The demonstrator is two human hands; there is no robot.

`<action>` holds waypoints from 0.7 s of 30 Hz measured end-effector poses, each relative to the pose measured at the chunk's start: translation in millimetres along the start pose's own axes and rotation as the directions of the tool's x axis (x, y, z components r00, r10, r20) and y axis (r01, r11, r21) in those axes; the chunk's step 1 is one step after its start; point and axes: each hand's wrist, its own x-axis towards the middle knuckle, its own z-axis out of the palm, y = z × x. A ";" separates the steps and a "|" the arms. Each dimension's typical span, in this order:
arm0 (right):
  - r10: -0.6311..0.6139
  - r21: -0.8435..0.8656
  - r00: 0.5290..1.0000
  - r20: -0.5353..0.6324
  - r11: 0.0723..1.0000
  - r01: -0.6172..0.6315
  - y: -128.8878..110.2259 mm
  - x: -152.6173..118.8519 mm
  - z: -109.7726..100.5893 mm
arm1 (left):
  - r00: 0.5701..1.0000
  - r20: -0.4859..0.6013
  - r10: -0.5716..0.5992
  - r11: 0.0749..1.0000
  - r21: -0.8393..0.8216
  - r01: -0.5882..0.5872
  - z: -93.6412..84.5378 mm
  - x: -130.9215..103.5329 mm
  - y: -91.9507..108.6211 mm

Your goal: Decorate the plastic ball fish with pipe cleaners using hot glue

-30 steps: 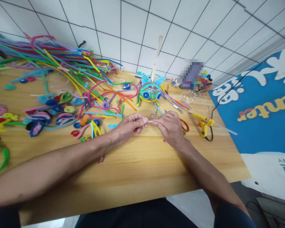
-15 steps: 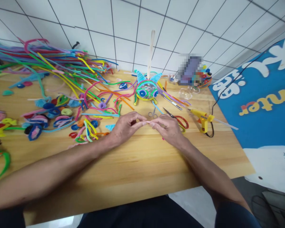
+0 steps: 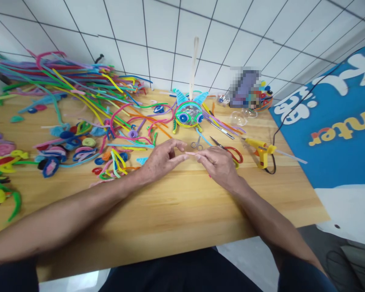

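Over the middle of the table, my right hand (image 3: 220, 164) pinches a short pale pink strip (image 3: 192, 153), apparently a piece of pipe cleaner. Facing it, my left hand (image 3: 161, 159) has its thumb and forefinger apart, the thumb tip at the strip's left end. Beyond the hands stands a pipe-cleaner fish-like figure (image 3: 188, 115) with blue eyes and light-blue ears or fins, a clear stick rising behind it. Small metal scissors (image 3: 196, 143) lie just past the fingertips. Red-handled scissors (image 3: 235, 154) are partly hidden behind my right hand.
A yellow glue gun (image 3: 263, 153) with a black cord lies on the right. Pipe cleaners (image 3: 76, 81) are heaped at the back left, with coiled pipe-cleaner pieces (image 3: 67, 146) in front. Clear plastic domes (image 3: 239, 117) sit near the tiled wall (image 3: 161, 36).
My left forefinger has lifted away from the thumb, opening a gap above the pink strip. The right hand keeps its pinch. The view has shifted slightly.
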 end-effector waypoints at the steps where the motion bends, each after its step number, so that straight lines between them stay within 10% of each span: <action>1: 0.001 0.008 1.000 0.007 1.000 -0.001 -0.1 -0.1 0.4 | 1.000 0.016 -0.006 1.000 -0.018 0.007 0.1 0.1 1.5; 21: -0.008 -0.282 0.994 0.110 0.959 0.039 45.2 -2.4 -8.2 | 0.988 0.051 -0.146 0.978 0.158 0.137 -6.6 4.2 -0.3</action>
